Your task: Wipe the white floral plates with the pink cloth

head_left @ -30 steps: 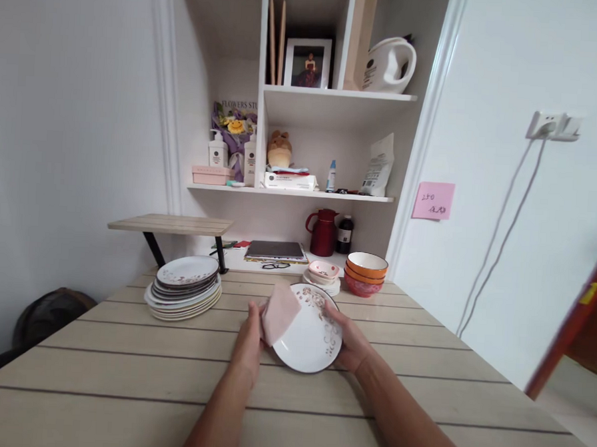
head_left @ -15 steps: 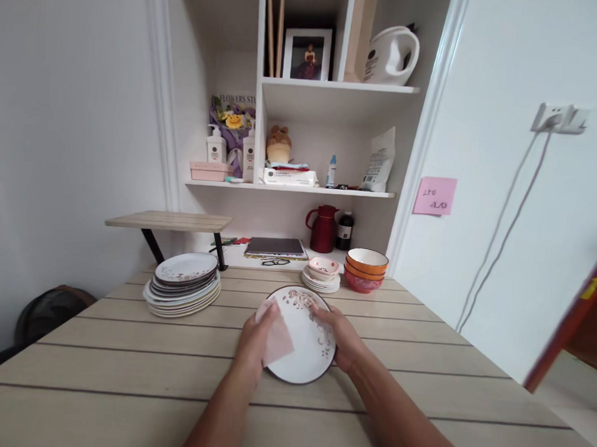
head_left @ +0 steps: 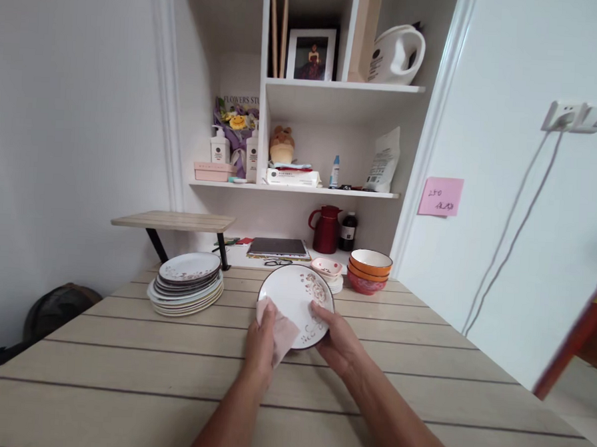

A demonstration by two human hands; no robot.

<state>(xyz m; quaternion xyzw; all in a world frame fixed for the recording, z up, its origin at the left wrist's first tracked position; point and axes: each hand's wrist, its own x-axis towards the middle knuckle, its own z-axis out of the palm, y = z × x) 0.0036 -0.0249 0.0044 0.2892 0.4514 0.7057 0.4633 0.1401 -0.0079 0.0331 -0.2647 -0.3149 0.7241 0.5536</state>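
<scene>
A white plate with a brown flower pattern and dark rim is held tilted up over the wooden table. My right hand grips its lower right edge, thumb on the face. My left hand presses a pale pink cloth against the plate's lower left part.
A stack of plates sits at the left. Behind the held plate are small saucers with a pink bowl and stacked orange bowls. Shelves behind hold a red jug, bottles and a tablet. A small raised shelf stands at the left.
The plate has been raised and tipped more upright, farther from me. The cloth has slid from the plate's upper left down to its lower left edge.
</scene>
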